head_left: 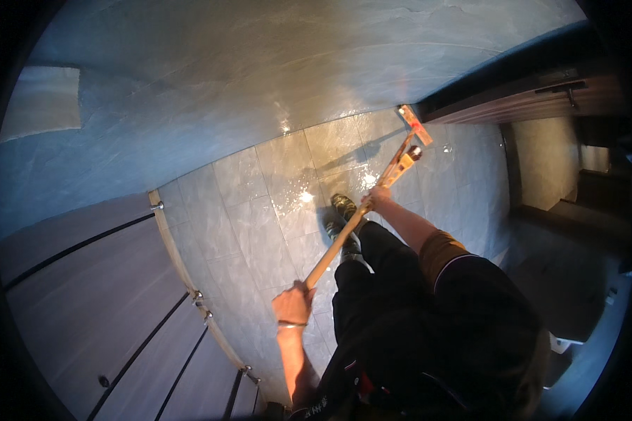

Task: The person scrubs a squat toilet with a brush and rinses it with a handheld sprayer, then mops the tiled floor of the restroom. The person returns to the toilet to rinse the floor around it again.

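Note:
My left hand point(293, 306), with a band at its wrist, is closed around the upper end of a long wooden handle point(333, 251). Farther down the same shaft, my right hand point(377, 199) grips it. The handle slants away from me to a flat, narrow floor-tool head point(416, 125), perhaps a squeegee or brush, which lies near the wall's foot. Beside the lower shaft, at my right hand, is a yellow-orange object point(400, 169) with a shiny rounded end; I cannot tell its kind, and my hand hides where it joins. Light glints off the wet-looking tiled floor point(247, 210).
A grey wall point(200, 105) runs along the far side. Cubicle-like panels point(100, 263) on metal feet point(158, 205) stand at left. A dark wood-look door point(532, 97) with a handle is at upper right. My boots point(342, 206) are close to the shaft.

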Available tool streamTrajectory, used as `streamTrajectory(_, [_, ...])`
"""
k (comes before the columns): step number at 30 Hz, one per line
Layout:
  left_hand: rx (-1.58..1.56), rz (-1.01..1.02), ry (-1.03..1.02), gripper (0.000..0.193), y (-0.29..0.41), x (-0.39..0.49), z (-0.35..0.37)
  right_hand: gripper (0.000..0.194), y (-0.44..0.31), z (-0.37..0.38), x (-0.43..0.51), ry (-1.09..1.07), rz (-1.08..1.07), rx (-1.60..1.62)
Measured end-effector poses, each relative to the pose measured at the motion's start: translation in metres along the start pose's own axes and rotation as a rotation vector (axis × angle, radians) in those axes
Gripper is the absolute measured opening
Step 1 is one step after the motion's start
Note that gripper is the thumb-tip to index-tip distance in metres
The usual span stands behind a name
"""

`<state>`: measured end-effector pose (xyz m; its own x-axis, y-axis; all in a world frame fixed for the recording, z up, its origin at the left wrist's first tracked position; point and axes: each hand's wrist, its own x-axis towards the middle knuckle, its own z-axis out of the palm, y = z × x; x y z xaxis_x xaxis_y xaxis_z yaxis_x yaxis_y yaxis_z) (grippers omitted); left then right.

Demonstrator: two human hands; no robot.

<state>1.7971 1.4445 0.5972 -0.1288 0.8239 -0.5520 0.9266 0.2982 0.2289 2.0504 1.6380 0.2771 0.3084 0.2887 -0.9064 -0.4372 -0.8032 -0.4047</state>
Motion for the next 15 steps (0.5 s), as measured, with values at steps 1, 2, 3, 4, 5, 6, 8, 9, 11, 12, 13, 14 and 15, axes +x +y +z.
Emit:
streamTrajectory(1, [0.000,-0.004,0.017,0.030,-0.021,-0.008,-0.012,0.025,0.020,0.013,-0.011,0.027,-0.022,-0.031])
streamTrajectory(2, [0.012,-0.069,-0.016,0.030,-0.038,-0.025,-0.025,0.021,0.045,0.029,-0.026,0.000,-0.040,-0.040])
streamTrajectory(3, [0.023,-0.112,-0.012,0.029,-0.054,-0.050,-0.041,0.017,0.078,0.044,-0.050,-0.068,-0.025,-0.027])
streamTrajectory(4, [0.036,-0.161,-0.022,0.031,-0.070,-0.078,-0.061,0.015,0.110,0.058,-0.078,-0.207,0.040,0.017])
streamTrajectory(5, [0.107,-0.221,-0.014,0.032,-0.081,-0.108,-0.083,0.014,0.141,0.073,-0.110,-0.342,0.137,0.068])
streamTrajectory(6, [0.179,-0.284,0.019,0.036,-0.088,-0.139,-0.109,0.015,0.171,0.086,-0.146,-0.469,0.283,0.129])
streamTrajectory(8, [0.326,-0.449,0.038,0.033,-0.090,-0.195,-0.160,0.021,0.219,0.119,-0.222,-0.533,0.582,0.097])
streamTrajectory(9, [0.318,-0.566,0.041,0.034,-0.087,-0.214,-0.181,0.020,0.234,0.142,-0.254,-0.578,0.354,-0.154])
streamTrajectory(11, [0.646,-0.544,-0.086,0.040,-0.066,-0.248,-0.216,0.027,0.253,0.186,-0.315,-0.450,0.058,-0.807])
streamTrajectory(12, [0.653,-0.543,-0.062,0.041,-0.058,-0.253,-0.225,0.019,0.256,0.192,-0.332,-0.573,0.312,-0.627])
streamTrajectory(13, [0.660,-0.547,-0.039,0.042,-0.049,-0.257,-0.233,0.017,0.259,0.201,-0.351,-0.595,0.422,-0.496])
streamTrajectory(14, [0.681,-0.586,-0.044,0.042,-0.043,-0.261,-0.241,0.017,0.263,0.210,-0.366,-0.591,0.468,-0.426])
streamTrajectory(15, [0.702,-0.625,-0.051,0.042,-0.038,-0.261,-0.247,0.017,0.264,0.212,-0.374,-0.523,0.506,-0.398])
